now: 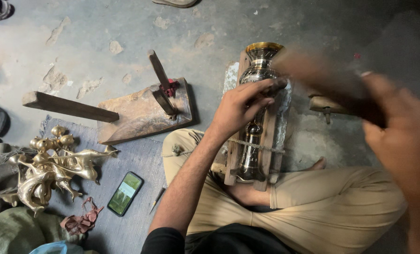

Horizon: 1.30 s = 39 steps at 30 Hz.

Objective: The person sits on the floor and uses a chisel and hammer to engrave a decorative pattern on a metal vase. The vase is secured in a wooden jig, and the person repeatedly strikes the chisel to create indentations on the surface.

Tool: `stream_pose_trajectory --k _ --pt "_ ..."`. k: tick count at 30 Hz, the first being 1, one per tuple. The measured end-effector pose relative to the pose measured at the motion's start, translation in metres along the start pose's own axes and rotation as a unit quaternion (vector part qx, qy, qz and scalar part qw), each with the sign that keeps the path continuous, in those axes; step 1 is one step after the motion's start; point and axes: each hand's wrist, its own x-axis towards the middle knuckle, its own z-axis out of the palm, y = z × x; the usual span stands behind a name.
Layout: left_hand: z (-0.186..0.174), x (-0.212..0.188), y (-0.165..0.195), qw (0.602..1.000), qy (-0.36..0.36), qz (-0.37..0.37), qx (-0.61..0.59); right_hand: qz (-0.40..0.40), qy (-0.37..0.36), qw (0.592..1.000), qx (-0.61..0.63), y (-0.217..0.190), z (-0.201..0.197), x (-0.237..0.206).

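A shiny brass vase lies on its side in a wooden cradle, tied down with string across my lap. My left hand rests on the vase's upper body, fingers pressed against it, possibly pinching a small tool that I cannot make out. My right hand is close to the camera and blurred, gripping a wooden mallet whose head hovers near the vase's gold rim.
A wooden block with an upright peg and a red clip lies on the concrete floor at left. Several brass animal figures are piled on a grey mat, beside a phone, a small pointed tool and cloth scraps.
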Motion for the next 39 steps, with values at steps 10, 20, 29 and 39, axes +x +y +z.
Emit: stream_pose_trajectory --k 10,20,29,39 --pt "-0.002 0.004 -0.001 1.0 -0.012 -0.01 -0.004 -0.015 0.005 0.999 -0.036 0.001 0.005 0.005" --pt "-0.003 0.004 -0.004 1.0 -0.002 0.008 -0.003 -0.001 0.021 0.999 0.029 0.01 0.013 -0.004" --pt "-0.001 -0.003 -0.001 0.999 0.029 0.001 -0.019 0.026 -0.018 0.981 -0.193 0.003 0.008 -0.018" --pt "-0.004 -0.05 -0.022 0.943 0.225 -0.149 -0.197 -0.295 -0.144 0.908 0.262 -0.051 0.085 -0.077"
